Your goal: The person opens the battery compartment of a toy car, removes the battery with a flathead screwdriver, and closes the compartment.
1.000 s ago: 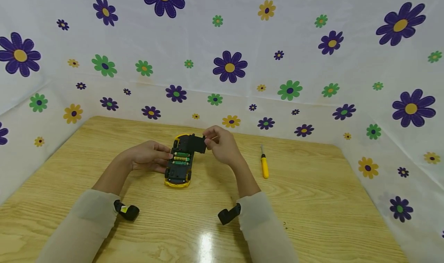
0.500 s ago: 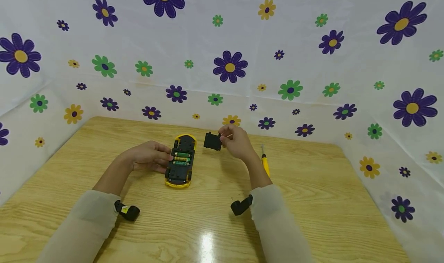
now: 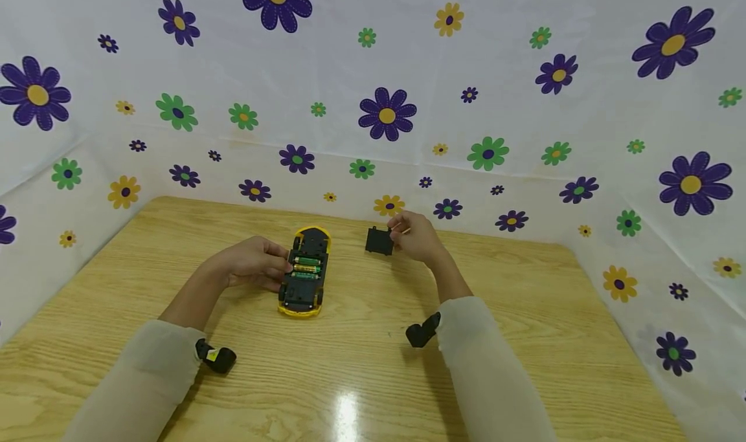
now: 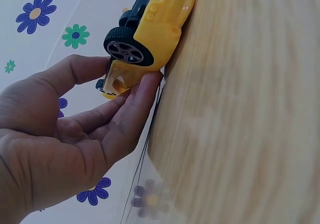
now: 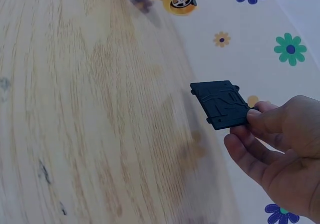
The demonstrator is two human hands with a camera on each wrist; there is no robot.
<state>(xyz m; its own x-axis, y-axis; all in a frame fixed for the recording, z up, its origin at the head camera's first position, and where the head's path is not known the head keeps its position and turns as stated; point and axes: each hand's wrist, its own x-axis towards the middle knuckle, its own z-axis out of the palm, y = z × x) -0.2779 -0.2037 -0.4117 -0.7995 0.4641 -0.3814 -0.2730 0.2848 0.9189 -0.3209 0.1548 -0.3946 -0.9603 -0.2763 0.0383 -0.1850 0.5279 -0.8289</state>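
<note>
A yellow toy car (image 3: 302, 292) lies upside down on the wooden table, its black underside facing up. Three green-and-gold batteries (image 3: 306, 268) sit side by side in its uncovered compartment. My left hand (image 3: 250, 264) grips the car's left side, thumb near the underside and fingers on the yellow body (image 4: 162, 31), as the left wrist view shows. To the right of the car, my right hand (image 3: 418, 236) pinches a black battery cover (image 3: 379, 241) by one edge. In the right wrist view the cover (image 5: 220, 103) is held above the table, its ribbed face showing.
The wooden table (image 3: 350, 345) ends at the back against a white cloth (image 3: 326, 60) printed with flowers, which also rises at both sides. A black wrist camera (image 3: 217, 358) is strapped to each sleeve.
My right hand has drawn the battery cover off to the right, away from the car. The right arm now hides the yellow screwdriver seen earlier. My left hand and the car have stayed put.
</note>
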